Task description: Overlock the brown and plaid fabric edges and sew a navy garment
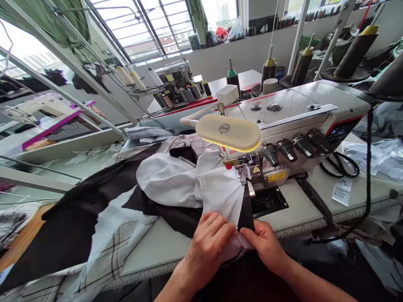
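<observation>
A white and black piece of fabric (220, 193) runs from the needle area of an overlock sewing machine (283, 113) toward me. On the white part near the table's front edge, my left hand (209, 239) is closed with its fingers curled. My right hand (264, 241) pinches the black strip at its lower right corner, thumb on top. The two hands almost touch. Between the fabric's far end and the machine's presser foot (242, 174), exact contact is hard to make out. A cream oval lamp (228, 131) hangs over the sewing area.
Black fabric (82, 209) and plaid fabric (116, 247) spread over the table's left side. A measuring tape (147, 270) lines the front edge. Thread cones (302, 67) stand behind the machine. A white label (341, 191) and a black cable (367, 167) are at right.
</observation>
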A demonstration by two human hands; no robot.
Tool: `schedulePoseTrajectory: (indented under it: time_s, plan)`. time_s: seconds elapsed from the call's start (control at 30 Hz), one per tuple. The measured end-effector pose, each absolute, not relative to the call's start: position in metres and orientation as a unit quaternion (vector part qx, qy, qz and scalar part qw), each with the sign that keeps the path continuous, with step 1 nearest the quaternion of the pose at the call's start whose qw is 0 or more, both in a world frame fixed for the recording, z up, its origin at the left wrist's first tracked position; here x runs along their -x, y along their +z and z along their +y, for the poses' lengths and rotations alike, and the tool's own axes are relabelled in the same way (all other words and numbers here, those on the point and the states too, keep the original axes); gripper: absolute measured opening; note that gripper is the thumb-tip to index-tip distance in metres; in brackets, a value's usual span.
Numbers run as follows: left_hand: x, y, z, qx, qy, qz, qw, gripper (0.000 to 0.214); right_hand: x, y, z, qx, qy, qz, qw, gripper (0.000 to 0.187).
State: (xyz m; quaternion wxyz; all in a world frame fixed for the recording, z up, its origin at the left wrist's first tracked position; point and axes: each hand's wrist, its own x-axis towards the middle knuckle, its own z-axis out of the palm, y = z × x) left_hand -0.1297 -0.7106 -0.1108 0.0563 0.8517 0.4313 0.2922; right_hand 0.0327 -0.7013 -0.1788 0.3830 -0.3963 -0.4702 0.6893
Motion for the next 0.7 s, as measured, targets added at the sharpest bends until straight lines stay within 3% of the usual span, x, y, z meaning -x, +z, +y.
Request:
schedulePoseTrajectory:
  time_s: [0.23, 0.6, 0.7]
  plan:
    - [0.100, -0.091, -0.712, -0.818, 0.377, 0.434, 0.015, 0.013, -0.037, -0.172, -0.708, 0.367, 0.713, -0.443, 0.401, 0.026]
    - [0.080, -0.106, -0.683, -0.818, 0.370, 0.436, -0.064, 0.012, -0.034, -0.160, -0.679, 0.369, 0.688, -0.405, 0.475, 0.025]
    - [0.093, -0.101, -0.678, -0.804, 0.354, 0.474, -0.051, 0.011, -0.031, -0.158, -0.674, 0.371, 0.695, -0.421, 0.449, 0.027]
